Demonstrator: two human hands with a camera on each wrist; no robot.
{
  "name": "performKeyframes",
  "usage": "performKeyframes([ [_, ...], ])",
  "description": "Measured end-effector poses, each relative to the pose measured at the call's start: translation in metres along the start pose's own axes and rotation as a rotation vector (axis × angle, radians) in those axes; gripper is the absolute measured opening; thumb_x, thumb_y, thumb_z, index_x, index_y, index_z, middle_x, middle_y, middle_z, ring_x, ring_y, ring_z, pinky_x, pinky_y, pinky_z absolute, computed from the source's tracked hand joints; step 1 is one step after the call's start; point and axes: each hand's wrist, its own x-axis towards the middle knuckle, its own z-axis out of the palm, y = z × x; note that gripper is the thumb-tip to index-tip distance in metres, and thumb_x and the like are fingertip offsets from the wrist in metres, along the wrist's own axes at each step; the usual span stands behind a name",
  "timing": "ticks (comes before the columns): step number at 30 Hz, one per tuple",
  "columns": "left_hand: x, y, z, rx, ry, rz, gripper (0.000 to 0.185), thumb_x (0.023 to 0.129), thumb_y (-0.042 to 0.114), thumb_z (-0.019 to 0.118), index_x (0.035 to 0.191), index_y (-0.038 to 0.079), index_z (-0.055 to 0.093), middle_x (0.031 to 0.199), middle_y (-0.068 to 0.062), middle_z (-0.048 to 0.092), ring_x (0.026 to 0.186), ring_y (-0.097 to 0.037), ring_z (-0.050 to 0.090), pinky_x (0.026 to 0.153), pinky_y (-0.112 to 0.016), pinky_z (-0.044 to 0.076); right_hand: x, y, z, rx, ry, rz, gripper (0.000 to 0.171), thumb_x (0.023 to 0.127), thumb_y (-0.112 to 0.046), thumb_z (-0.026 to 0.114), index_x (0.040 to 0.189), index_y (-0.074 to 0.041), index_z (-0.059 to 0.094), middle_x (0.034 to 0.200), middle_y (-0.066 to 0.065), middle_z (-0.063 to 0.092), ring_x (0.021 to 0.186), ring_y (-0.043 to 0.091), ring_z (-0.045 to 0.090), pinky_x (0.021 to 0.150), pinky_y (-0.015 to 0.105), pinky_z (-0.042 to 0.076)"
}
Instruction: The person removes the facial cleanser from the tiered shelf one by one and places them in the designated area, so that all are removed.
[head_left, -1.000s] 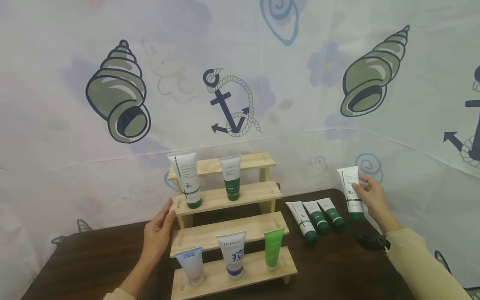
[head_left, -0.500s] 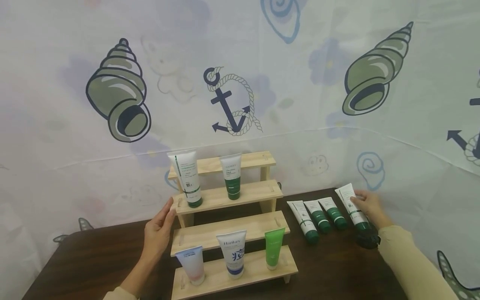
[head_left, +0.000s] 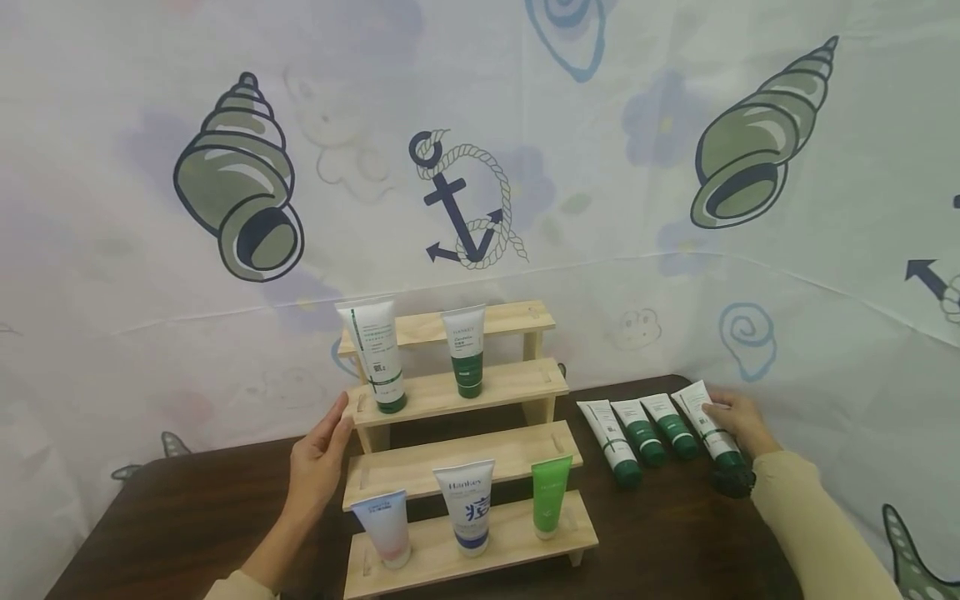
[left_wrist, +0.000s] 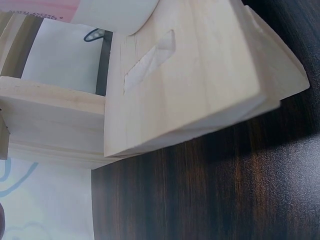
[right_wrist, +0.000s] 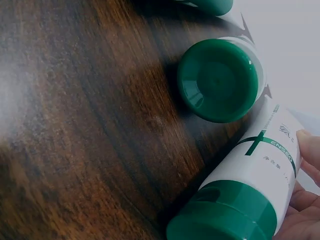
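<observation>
Shell-and-anchor cloth behind a dark table. Left hand with fingers extended, gripping nothing, beside the wooden stand. Right of that hand, on the stand: pale pink tube, then white tube marked "Hankey". Farther right, right hand pinching a green-capped tube lying on the table, "ENSEO" legible only from the right wrist; pink tube's fine print only from the left.
</observation>
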Motion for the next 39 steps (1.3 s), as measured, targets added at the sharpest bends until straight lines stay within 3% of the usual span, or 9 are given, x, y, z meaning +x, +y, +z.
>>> performKeyframes([
  [5,0.0,-0.001,0.002,-0.01,0.008,0.008,0.041,0.102,0.016,0.053,0.139,-0.001,0.051,0.145,-0.012,0.048,0.112,0.028,0.042,0.094,0.001,0.037,0.001,0.003,0.0,-0.039,0.004,-0.026,0.051,0.095,-0.007,0.051,0.133,0.025,0.039,0.098,0.03,0.066,0.068,0.005,0.056,0.06,0.021,0.05],
  [9,0.0,-0.002,0.003,-0.02,0.018,0.014,0.04,0.102,0.013,0.052,0.138,-0.003,0.051,0.144,-0.013,0.048,0.112,0.028,0.043,0.094,0.001,0.038,0.004,0.004,0.001,-0.057,0.006,-0.017,0.051,0.096,-0.009,0.051,0.133,0.024,0.04,0.112,0.04,0.058,0.07,0.006,0.056,0.061,0.021,0.05],
  [17,0.0,-0.001,0.001,-0.008,0.004,-0.017,0.043,0.102,0.018,0.052,0.14,-0.001,0.049,0.147,-0.011,0.047,0.117,0.025,0.041,0.096,0.001,0.037,0.01,0.002,0.004,-0.075,0.004,0.03,0.053,0.098,-0.013,0.05,0.135,0.023,0.039,0.121,0.041,0.052,0.07,0.005,0.054,0.062,0.019,0.049],
  [22,0.0,-0.001,0.002,-0.017,0.008,-0.018,0.043,0.102,0.018,0.052,0.14,-0.002,0.049,0.146,-0.011,0.047,0.116,0.026,0.042,0.096,0.001,0.037,0.011,-0.001,0.006,-0.136,0.039,0.012,0.051,0.098,-0.014,0.051,0.132,0.023,0.043,0.126,0.042,0.051,0.082,0.021,0.06,0.066,0.02,0.047],
  [27,0.0,-0.002,0.002,-0.036,0.013,0.0,0.041,0.102,0.015,0.052,0.139,-0.002,0.05,0.145,-0.014,0.046,0.112,0.028,0.043,0.095,0.001,0.038,0.008,-0.006,0.007,-0.211,0.07,-0.013,0.049,0.098,-0.016,0.049,0.128,0.023,0.047,0.126,0.042,0.051,0.1,0.043,0.057,0.075,0.032,0.051],
  [33,-0.001,-0.001,0.002,-0.026,0.015,0.007,0.041,0.102,0.014,0.052,0.139,-0.002,0.05,0.145,-0.013,0.047,0.114,0.026,0.044,0.095,0.0,0.038,0.004,-0.011,0.007,-0.27,0.083,-0.027,0.046,0.097,-0.015,0.049,0.122,0.024,0.051,0.122,0.042,0.054,0.103,0.048,0.055,0.085,0.046,0.051],
  [39,-0.002,0.001,0.001,-0.006,0.006,-0.01,0.043,0.102,0.018,0.052,0.141,-0.001,0.049,0.147,-0.009,0.048,0.128,0.011,0.045,0.097,0.001,0.037,0.004,-0.01,0.006,-0.33,0.085,-0.007,0.044,0.098,-0.016,0.045,0.119,0.022,0.053,0.121,0.04,0.055,0.107,0.051,0.054,0.092,0.055,0.048],
])
